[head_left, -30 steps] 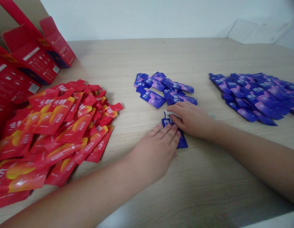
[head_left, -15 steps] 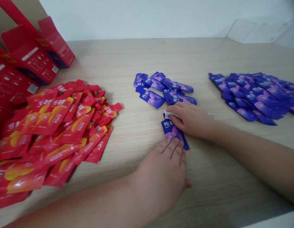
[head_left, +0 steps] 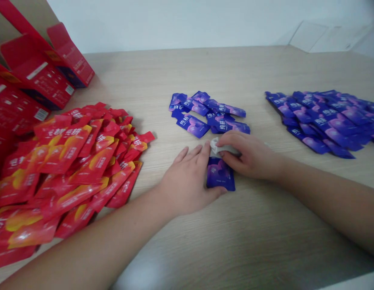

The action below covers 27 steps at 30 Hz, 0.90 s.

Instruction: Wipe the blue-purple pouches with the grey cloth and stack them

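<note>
A single blue-purple sachet lies flat on the wooden table in front of me. My left hand rests beside it with fingers stretched out, its thumb at the sachet's lower left edge. My right hand is curled at the sachet's top, pinching a small white piece against it. Just behind sits a small heap of blue-purple sachets.
A big heap of red-and-yellow sachets covers the left side. Open red cartons stand at the back left. A large pile of blue-purple sachets lies at the right. A clear plastic sheet leans at the far right corner.
My left hand slid back toward me off the sachet, then came forward again to its left side. The sachet turned to lie straighter. My right hand barely moved.
</note>
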Each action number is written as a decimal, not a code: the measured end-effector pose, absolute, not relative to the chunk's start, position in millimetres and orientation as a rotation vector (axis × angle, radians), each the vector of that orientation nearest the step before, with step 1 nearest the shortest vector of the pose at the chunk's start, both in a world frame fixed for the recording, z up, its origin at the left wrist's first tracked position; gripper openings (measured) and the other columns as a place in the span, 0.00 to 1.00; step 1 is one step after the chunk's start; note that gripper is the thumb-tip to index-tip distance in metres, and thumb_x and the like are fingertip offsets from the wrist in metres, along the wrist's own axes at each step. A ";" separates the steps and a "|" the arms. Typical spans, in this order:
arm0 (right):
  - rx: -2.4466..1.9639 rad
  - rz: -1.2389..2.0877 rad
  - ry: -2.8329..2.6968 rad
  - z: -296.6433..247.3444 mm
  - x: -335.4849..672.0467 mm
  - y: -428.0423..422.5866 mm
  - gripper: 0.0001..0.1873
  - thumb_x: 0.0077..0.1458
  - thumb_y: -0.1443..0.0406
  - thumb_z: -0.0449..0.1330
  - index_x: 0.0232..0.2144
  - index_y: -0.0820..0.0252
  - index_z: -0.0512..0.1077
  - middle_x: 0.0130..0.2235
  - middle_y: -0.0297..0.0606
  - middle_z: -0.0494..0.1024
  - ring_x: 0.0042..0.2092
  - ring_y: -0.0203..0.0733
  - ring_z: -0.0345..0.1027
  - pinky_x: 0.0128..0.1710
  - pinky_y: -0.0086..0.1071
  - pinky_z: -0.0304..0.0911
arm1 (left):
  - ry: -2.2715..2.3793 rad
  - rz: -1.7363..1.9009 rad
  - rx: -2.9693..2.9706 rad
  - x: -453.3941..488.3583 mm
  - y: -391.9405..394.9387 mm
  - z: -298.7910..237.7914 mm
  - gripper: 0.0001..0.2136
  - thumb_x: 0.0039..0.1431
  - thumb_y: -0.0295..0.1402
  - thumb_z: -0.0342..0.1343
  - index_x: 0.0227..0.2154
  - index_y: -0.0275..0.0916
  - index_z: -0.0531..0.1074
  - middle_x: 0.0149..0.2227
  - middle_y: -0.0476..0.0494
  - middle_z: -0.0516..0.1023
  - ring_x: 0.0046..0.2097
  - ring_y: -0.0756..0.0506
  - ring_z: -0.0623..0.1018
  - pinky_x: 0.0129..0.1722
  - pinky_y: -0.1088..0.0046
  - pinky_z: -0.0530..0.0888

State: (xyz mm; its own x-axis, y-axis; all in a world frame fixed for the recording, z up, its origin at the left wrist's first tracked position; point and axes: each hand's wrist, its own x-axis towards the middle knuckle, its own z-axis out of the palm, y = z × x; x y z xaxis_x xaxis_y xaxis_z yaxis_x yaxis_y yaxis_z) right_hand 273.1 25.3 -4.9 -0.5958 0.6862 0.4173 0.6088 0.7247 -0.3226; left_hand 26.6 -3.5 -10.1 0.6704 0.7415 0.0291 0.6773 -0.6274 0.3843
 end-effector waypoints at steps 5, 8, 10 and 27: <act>-0.826 0.241 -2.657 3.5 272.3 24.3 0.14 0.72 0.61 0.57 0.54 0.57 0.76 0.53 0.49 0.81 0.53 0.55 0.75 0.55 0.49 0.71 | 1.080 0.254 2.573 20.0 3.5 -10.2 0.52 0.67 0.56 0.59 0.78 0.29 0.39 0.79 0.24 0.51 0.80 0.32 0.54 0.78 0.43 0.49; -0.777 0.292 -2.773 7.2 269.7 25.6 0.17 0.75 0.58 0.53 0.51 0.59 0.79 0.53 0.51 0.81 0.54 0.57 0.74 0.58 0.53 0.68 | 1.056 0.247 2.584 20.2 4.4 -12.9 0.53 0.68 0.59 0.58 0.78 0.28 0.38 0.80 0.24 0.48 0.81 0.31 0.49 0.78 0.43 0.47; -0.808 0.336 -2.776 9.1 267.8 26.3 0.17 0.76 0.59 0.53 0.49 0.58 0.80 0.52 0.50 0.82 0.53 0.55 0.75 0.57 0.52 0.68 | 1.040 0.249 2.584 20.4 4.6 -13.9 0.54 0.67 0.61 0.59 0.79 0.30 0.37 0.80 0.25 0.50 0.81 0.32 0.49 0.78 0.43 0.47; -0.913 0.677 -2.764 27.5 263.8 16.9 0.05 0.69 0.65 0.61 0.43 0.56 0.78 0.52 0.44 0.81 0.53 0.52 0.74 0.55 0.45 0.68 | 0.911 0.240 2.553 35.7 12.1 -9.8 0.59 0.59 0.57 0.63 0.78 0.27 0.38 0.80 0.24 0.50 0.81 0.34 0.53 0.79 0.49 0.45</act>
State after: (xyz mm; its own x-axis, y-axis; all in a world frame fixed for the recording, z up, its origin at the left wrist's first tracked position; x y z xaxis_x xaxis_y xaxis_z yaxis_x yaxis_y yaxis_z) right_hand 263.8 16.9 27.5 -0.8026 0.5965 0.0030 0.5275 0.7122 -0.4632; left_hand 35.7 12.1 -9.8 0.7708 0.6367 0.0220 0.5648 -0.6988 0.4390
